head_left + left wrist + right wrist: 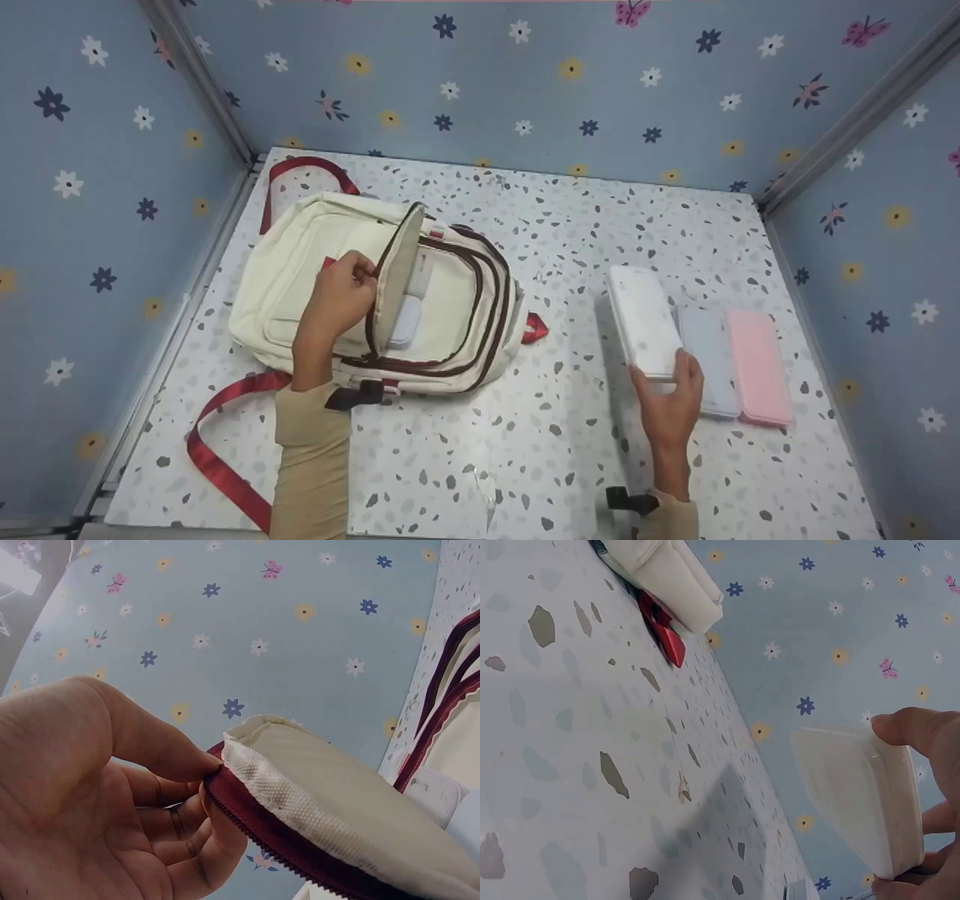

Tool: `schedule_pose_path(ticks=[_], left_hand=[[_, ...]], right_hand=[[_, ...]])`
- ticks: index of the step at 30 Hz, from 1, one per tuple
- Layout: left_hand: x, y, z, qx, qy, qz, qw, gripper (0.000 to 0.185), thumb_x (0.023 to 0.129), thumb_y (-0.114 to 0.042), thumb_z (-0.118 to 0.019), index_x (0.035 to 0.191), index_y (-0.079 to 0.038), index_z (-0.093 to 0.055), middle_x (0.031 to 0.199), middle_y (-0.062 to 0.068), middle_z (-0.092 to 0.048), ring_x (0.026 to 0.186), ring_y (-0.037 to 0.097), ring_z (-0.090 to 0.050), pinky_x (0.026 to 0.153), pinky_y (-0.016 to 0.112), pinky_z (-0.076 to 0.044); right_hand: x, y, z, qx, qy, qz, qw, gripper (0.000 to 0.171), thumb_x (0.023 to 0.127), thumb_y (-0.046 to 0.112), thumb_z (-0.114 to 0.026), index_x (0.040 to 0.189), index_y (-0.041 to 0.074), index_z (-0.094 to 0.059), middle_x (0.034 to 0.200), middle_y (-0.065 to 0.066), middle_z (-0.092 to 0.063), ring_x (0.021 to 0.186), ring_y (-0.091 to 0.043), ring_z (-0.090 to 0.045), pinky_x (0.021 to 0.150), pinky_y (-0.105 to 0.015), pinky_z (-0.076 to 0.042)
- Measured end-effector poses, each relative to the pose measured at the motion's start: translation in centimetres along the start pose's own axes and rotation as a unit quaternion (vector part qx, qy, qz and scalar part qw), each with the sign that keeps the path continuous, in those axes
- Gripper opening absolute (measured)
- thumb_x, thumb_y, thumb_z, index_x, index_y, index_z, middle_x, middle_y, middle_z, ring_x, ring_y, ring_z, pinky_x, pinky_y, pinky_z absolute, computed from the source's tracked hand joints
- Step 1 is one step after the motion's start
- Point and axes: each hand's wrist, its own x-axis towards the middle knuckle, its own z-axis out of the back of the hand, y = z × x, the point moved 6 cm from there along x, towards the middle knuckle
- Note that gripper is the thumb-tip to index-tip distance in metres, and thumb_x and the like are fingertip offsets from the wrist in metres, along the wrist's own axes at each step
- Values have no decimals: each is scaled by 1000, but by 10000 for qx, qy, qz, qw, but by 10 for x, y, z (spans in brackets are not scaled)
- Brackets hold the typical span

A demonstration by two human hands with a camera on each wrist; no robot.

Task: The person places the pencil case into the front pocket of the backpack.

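A cream backpack (pixel 315 255) with dark red zips and red straps lies on the speckled table (pixel 525 450). My left hand (pixel 341 296) pinches the edge of its open front flap (pixel 300 795) and holds it up; a pale case (pixel 405 322) shows inside the pocket. My right hand (pixel 671 401) grips the near end of a white flat case (pixel 643 321), tilted up off the table. In the right wrist view the white case (pixel 855 799) sits between thumb and fingers.
A grey-blue case (pixel 709 356) and a pink case (pixel 759 366) lie side by side right of the white one. Flowered blue walls (pixel 525 82) close in the table on three sides. A red strap (pixel 225 457) trails toward the front left.
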Motion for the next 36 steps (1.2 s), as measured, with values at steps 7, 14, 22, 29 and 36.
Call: schedule_pose_path(ticks=[7,14,22,29,36], left_hand=[[2,0,-1,218,158,294,9992,20,91,-4,-42,102,3,-57,92,16,-59,83,27,-54,75,36,-40],[2,0,-2,218,75,261,9994,19,90,-5,-43,101,4,-57,92,17,-59,84,29,-55,75,37,-40],[2,1,-2,216,120,353,9991,20,90,-5,-43,102,3,-56,92,17,-59,85,28,-54,76,37,-40],[2,0,-3,206,135,387,9989,19,91,-5,-43,102,3,-57,92,16,-59,85,28,-54,76,37,-40],[2,0,-3,198,169,335,9991,20,91,-5,-42,103,2,-57,91,15,-59,80,26,-54,73,36,-40]], right_hand=[[-1,17,-7,-371,25,11,9993,82,76,17,-79,143,-4,-37,144,-27,-33,133,-42,-34,110,-53,-27],[6,28,-15,-429,13,268,9987,79,76,17,-80,140,-4,-41,139,-27,-38,129,-41,-40,108,-52,-31],[12,41,-28,-117,139,633,9978,79,72,15,-82,138,-6,-44,136,-26,-41,127,-39,-42,109,-50,-31],[14,53,-44,97,437,717,9964,79,74,17,-82,140,-3,-43,139,-21,-41,130,-34,-40,111,-48,-30],[14,68,-60,360,734,1051,9911,81,71,14,-83,140,-3,-44,140,-20,-41,129,-32,-41,108,-48,-31]])
